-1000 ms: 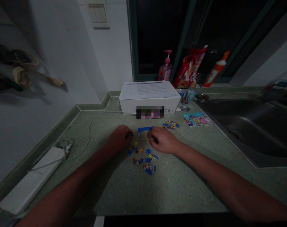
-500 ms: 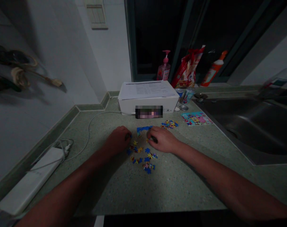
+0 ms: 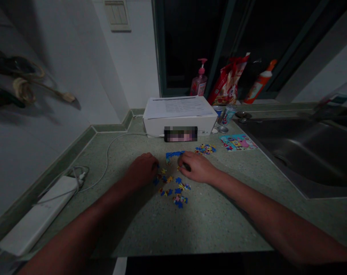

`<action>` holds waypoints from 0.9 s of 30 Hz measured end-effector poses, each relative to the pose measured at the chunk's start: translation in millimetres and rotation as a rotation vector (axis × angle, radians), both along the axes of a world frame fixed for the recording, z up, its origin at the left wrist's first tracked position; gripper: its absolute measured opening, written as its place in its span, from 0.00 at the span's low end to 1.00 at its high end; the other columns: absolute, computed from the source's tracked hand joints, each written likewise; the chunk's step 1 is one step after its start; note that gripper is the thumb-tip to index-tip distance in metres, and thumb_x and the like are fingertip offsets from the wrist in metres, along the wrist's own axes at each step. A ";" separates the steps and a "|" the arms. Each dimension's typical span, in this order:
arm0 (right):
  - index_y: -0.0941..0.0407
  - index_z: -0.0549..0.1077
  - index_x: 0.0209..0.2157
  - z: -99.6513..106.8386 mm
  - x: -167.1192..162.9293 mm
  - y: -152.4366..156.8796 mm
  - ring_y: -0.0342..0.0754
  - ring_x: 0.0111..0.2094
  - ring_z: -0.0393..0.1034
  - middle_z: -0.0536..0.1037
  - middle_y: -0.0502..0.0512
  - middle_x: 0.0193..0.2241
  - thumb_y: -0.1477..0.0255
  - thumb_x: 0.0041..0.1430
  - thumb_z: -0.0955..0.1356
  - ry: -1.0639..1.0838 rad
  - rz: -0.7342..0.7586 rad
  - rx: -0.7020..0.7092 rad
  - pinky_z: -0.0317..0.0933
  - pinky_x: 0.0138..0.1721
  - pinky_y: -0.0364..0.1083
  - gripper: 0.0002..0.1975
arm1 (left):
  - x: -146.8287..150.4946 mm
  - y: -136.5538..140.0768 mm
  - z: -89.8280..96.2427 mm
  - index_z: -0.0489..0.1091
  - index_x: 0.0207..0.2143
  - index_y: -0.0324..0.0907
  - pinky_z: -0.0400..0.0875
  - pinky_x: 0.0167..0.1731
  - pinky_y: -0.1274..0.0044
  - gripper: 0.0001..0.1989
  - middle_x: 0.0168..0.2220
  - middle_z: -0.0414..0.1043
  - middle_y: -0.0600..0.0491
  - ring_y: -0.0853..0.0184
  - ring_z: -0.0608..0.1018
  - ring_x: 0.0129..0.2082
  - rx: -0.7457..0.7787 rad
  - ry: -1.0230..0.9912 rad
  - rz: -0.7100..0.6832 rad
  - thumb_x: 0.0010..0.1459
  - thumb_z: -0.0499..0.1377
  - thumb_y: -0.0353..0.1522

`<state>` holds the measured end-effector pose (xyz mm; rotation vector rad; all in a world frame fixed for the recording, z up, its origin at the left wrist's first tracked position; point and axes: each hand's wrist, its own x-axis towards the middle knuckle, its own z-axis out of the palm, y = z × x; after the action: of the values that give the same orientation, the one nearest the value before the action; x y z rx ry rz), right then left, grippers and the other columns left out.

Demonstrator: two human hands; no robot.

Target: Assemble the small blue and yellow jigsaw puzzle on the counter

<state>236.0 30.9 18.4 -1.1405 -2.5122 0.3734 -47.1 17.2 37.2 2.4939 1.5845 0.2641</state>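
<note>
On the counter, a joined strip of blue jigsaw puzzle (image 3: 173, 154) lies between my hands, its right end partly behind my right fingers. My right hand (image 3: 197, 167) is closed in a pinch, and a small yellow puzzle piece (image 3: 178, 168) shows at its fingertips. To the left of the strip, my left hand (image 3: 144, 167) rests with curled fingers; whatever they hold is hidden. Several loose puzzle pieces (image 3: 170, 178) are scattered just below the hands. A small clump of pieces (image 3: 180, 200) lies closest to me.
A heap of puzzle pieces (image 3: 205, 149) and a colourful picture card (image 3: 238, 142) lie at the right. Behind stand a white box (image 3: 153, 126) with a phone (image 3: 180, 134) against it, and cans (image 3: 227, 115). A sink (image 3: 310, 152) borders the right; a power strip (image 3: 44, 214) and cable lie left.
Both hands stay in nearly the same place, with the fingers still curled. The whole view has shifted very slightly; the pieces lie as before.
</note>
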 end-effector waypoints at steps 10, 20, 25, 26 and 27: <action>0.55 0.78 0.40 -1.8 0.0 2.4 0.55 0.44 0.76 0.81 0.58 0.41 0.76 0.69 0.71 -0.019 0.012 0.006 0.65 0.47 0.51 0.03 | 3.6 -7.4 22.2 0.81 0.44 0.44 0.77 0.52 0.63 0.12 0.46 0.82 0.42 0.52 0.83 0.48 -0.089 0.093 0.028 0.68 0.58 0.26; 0.54 0.77 0.39 -4.1 0.7 2.1 0.54 0.42 0.74 0.80 0.58 0.40 0.77 0.68 0.71 0.018 0.011 0.025 0.63 0.45 0.50 0.04 | 20.7 -20.6 16.6 0.81 0.47 0.47 0.76 0.54 0.63 0.10 0.49 0.82 0.46 0.52 0.81 0.52 -0.131 -0.050 -0.263 0.68 0.62 0.28; 0.54 0.77 0.38 -3.7 0.0 2.2 0.54 0.42 0.74 0.80 0.58 0.39 0.78 0.68 0.71 0.022 0.010 0.017 0.63 0.45 0.51 0.05 | 23.7 -24.2 17.3 0.81 0.46 0.48 0.75 0.52 0.62 0.08 0.49 0.81 0.47 0.53 0.81 0.50 -0.136 -0.057 -0.313 0.70 0.63 0.29; 0.54 0.77 0.38 -3.6 -0.1 2.2 0.54 0.42 0.74 0.80 0.58 0.39 0.78 0.68 0.71 0.021 0.012 0.019 0.63 0.45 0.51 0.05 | 23.5 -24.6 17.6 0.81 0.46 0.48 0.75 0.52 0.62 0.07 0.48 0.81 0.47 0.53 0.81 0.49 -0.137 -0.058 -0.319 0.70 0.63 0.30; 0.54 0.77 0.38 -3.6 -0.1 2.2 0.53 0.42 0.74 0.80 0.58 0.39 0.78 0.68 0.70 0.018 0.014 0.023 0.64 0.44 0.51 0.05 | 23.3 -25.0 17.8 0.81 0.46 0.47 0.75 0.51 0.63 0.07 0.48 0.81 0.48 0.54 0.81 0.49 -0.138 -0.060 -0.322 0.70 0.63 0.31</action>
<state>235.9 33.1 14.8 -1.1066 -2.5031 0.3559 -23.8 -7.8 55.1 2.5545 1.1140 0.1756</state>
